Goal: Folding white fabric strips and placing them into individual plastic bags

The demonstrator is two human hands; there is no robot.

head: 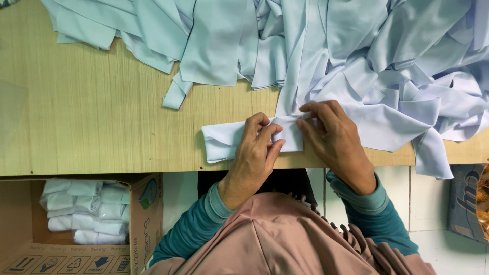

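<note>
- Pale blue fabric strip [229, 140] lies at the table [102, 117] edge, half folded; my left hand [257, 153] and right hand [331, 137] pinch it.
- Folded bundles [84, 211] part-fill the cardboard box [147, 209]; I judge much remains in the loose heap [356, 56].

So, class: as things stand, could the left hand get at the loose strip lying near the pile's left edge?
Probably yes. The left hand rests on the folded cloth, and only bare table lies between it and the strip.
</note>
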